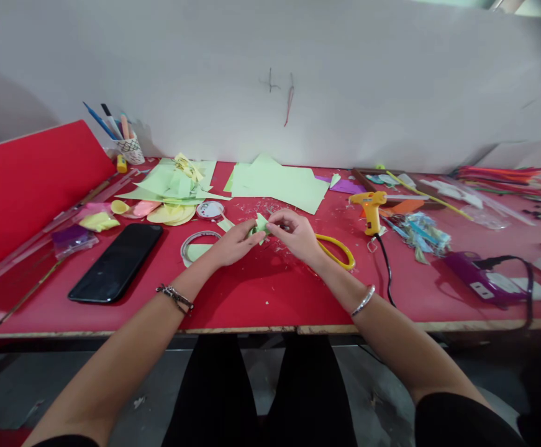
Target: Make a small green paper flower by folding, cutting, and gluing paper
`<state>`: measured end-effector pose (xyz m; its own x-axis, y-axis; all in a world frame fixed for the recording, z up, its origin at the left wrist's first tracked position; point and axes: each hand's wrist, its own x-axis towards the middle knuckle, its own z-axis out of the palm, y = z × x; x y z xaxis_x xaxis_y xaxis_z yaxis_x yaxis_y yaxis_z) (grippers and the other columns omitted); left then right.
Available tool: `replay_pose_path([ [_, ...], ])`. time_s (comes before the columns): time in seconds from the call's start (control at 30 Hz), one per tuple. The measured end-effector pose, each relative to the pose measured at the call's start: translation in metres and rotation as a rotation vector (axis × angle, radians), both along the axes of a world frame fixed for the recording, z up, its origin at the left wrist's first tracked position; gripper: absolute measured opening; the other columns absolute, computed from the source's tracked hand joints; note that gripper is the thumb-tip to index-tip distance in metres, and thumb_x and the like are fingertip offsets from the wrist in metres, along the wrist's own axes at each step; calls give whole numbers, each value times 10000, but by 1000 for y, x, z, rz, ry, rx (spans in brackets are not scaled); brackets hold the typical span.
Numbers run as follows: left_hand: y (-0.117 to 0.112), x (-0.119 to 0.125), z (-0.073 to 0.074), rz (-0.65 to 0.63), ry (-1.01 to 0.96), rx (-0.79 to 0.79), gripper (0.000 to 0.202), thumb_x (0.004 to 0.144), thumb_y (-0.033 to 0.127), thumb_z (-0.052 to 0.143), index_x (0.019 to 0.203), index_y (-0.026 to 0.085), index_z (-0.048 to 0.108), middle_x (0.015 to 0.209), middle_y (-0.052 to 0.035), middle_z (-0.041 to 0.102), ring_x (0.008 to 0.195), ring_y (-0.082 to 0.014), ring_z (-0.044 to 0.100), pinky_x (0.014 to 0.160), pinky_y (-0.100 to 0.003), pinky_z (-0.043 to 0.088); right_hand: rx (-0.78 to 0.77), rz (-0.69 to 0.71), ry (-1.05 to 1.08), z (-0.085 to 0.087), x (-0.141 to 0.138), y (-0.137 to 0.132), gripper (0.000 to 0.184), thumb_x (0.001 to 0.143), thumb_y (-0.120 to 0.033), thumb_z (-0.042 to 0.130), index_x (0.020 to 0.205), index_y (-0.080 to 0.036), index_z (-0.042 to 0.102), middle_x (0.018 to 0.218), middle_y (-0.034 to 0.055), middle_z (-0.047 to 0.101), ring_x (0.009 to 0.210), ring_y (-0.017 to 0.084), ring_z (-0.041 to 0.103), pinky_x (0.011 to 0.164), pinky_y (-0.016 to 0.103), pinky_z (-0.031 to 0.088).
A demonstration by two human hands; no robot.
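A small piece of light green paper [261,222] is held between my two hands above the red table [261,292]. My left hand [236,242] grips it from the left, fingers closed on its lower edge. From the right, the fingertips of my right hand [297,233] pinch at its side. A ring-shaped roll of tape [185,246] lies left of my left hand, with a bit of green paper inside it. The yellow handle-like loop [347,253] rests just beyond my right wrist and is partly hidden by it.
Green paper sheets [277,183] lie at the back. A black phone [116,264] is on the left, near a cup of pens [131,149]. Rightward stand a yellow glue gun [371,211] with a black cord, tassels [419,234] and a purple power strip [477,279].
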<state>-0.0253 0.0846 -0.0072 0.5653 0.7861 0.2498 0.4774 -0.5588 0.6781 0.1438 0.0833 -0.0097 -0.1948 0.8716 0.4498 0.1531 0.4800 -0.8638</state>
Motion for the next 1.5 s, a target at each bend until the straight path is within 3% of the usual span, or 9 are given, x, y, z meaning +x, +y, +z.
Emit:
replay_pose_path([
  [0.17,4,-1,-7,54,-62,-12,376,879,440,254,799,162,495,740,-21,534,708,-141,496,661,-254,412,1,12,11,0,0,-1,141,731,-320,592,714,-185,553,741,1,554,655,98,554,606,245,476],
  [0.4,5,2,-5,74,30,36,311,855,421,362,863,143,501,674,15,505,591,-105,447,555,-216,350,-68,61,76,1,-3,-2,182,724,-295,596,862,-189,544,791,7,549,710,108,564,620,240,488],
  [0.53,5,2,-6,97,50,56,325,851,435,368,829,144,510,641,23,490,569,-101,426,525,-210,320,-31,45,58,1,-3,-3,236,735,-251,586,957,-228,509,848,0,519,696,91,546,595,220,476],
  [0.7,6,2,-7,86,55,64,318,851,423,365,815,148,522,639,20,511,564,-102,427,528,-211,321,94,9,-69,1,-1,-3,86,742,-236,584,822,-214,562,949,32,489,822,122,537,673,252,489],
  [0.83,6,2,-7,103,67,74,337,846,443,364,755,151,505,590,24,478,533,-101,412,501,-213,302,108,-2,-78,2,-1,-4,44,755,-244,574,777,-211,554,918,30,473,795,116,522,605,229,480],
  [0.97,4,3,-7,96,61,67,328,848,437,366,807,150,520,603,20,498,527,-102,418,495,-214,298,148,6,-86,2,-2,-4,46,755,-227,572,778,-211,535,866,17,488,777,111,516,611,228,470],
  [1.3,2,3,-3,113,173,129,305,834,437,393,784,147,474,660,-19,513,578,-136,454,531,-249,310,55,8,-88,-3,-3,-4,84,774,-213,527,852,-213,496,787,-5,502,728,113,518,631,251,452],
  [1.5,-3,3,0,102,148,104,373,793,458,466,961,125,463,784,-46,534,665,-157,489,588,-264,364,146,-6,-123,-3,-2,-2,88,786,-161,507,836,-206,564,844,12,485,742,109,517,628,244,447],
])
